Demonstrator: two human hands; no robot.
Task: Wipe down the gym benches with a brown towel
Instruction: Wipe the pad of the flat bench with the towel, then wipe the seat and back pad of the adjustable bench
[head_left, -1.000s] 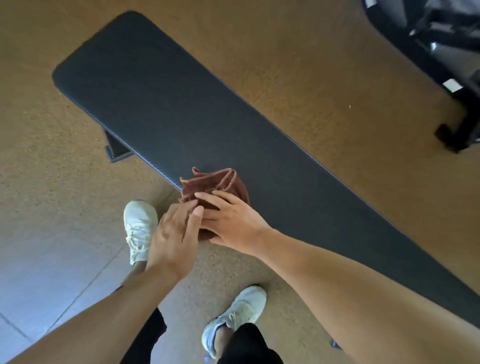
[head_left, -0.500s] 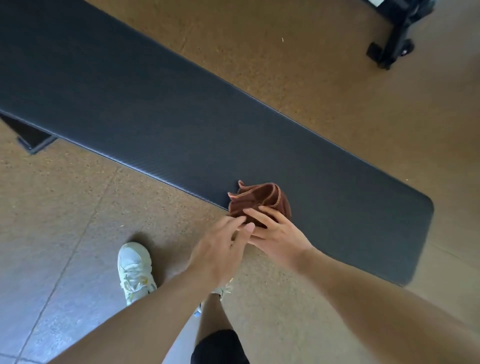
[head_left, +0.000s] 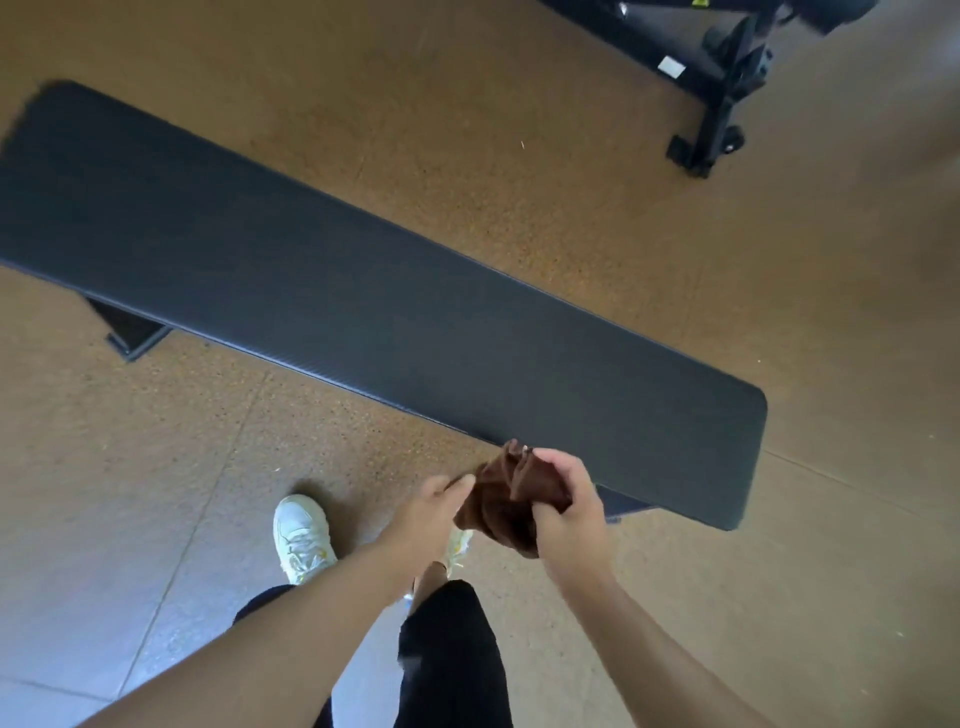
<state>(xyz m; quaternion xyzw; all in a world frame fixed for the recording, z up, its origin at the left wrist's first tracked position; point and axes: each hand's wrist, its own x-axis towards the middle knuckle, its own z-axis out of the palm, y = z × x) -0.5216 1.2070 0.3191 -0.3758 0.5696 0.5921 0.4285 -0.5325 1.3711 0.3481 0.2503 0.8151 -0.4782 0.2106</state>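
Note:
A long black padded gym bench (head_left: 363, 291) runs from the upper left to the lower right across the view. The brown towel (head_left: 506, 493), bunched up, is lifted off the pad and hangs just in front of the bench's near edge, close to its right end. My right hand (head_left: 563, 512) is clenched around the towel from the right. My left hand (head_left: 431, 512) reaches in from the left, its fingertips touching the towel's left side; whether it grips the cloth is unclear.
A black bench foot (head_left: 130, 332) shows under the left part of the pad. Black gym equipment with a wheeled base (head_left: 717, 130) stands at the upper right. My white shoes (head_left: 304, 538) are on the brown speckled floor (head_left: 519, 182) before the bench.
The towel lay on the bench's near edge under both hands; now my right hand has lifted it off the pad. The view has shifted along the bench toward its right end.

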